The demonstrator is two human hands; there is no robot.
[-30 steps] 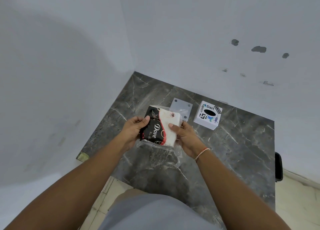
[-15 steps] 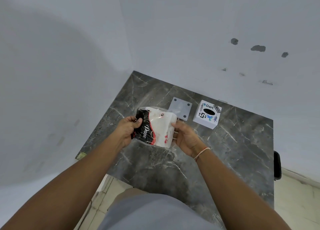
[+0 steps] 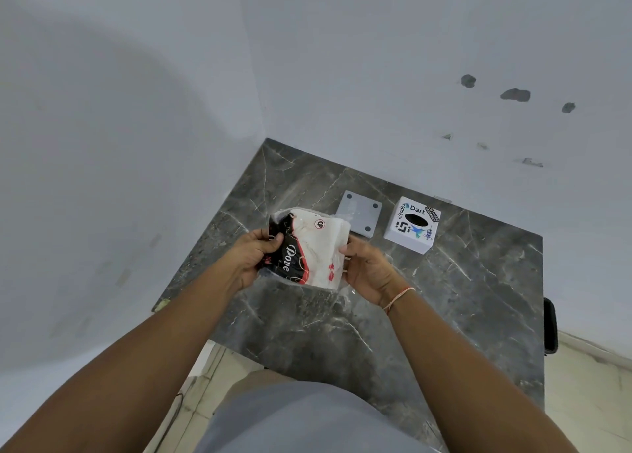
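Tissue pack (image 3: pixel 314 251): soft packet in clear film, black band with red trim on its left part, white on its right. It is held clear of the desk (image 3: pixel 461 298), above the desk's left half, with the printed face turned up toward the camera.
- Axis: as seen, the longer span runs left to right, from hand to hand. The film is crumpled, so this is not certain.
- Pointing: the black end faces the left wall and the white end faces right, toward the box. The word "Dove" runs along the black band from far to near.
- Loose film hangs along the near edge.

Left hand (image 3: pixel 253 257): grips the black end, with the thumb on top and the fingers curled beneath.

Right hand (image 3: pixel 367 268): grips the white end, with the thumb against the edge and the fingers tucked behind. A thread bracelet (image 3: pixel 398 297) is on the wrist.

Desk: dark grey marble-pattern top with pale veins, set into a corner between two walls.

Grey square plate (image 3: pixel 359 213): lies flat on the desk just beyond the pack, with a dark dot near each visible corner.

White box (image 3: pixel 412 225): stands on the desk just right of the plate. It has a black oval opening on top and stickers, one of which reads "Dart".

Back wall (image 3: pixel 410 76): pale, with several dark chipped patches at the upper right.

Black object (image 3: pixel 550 326): sits at the desk's right edge, and its kind is unclear.

Floor (image 3: pixel 588 401): pale tiles.
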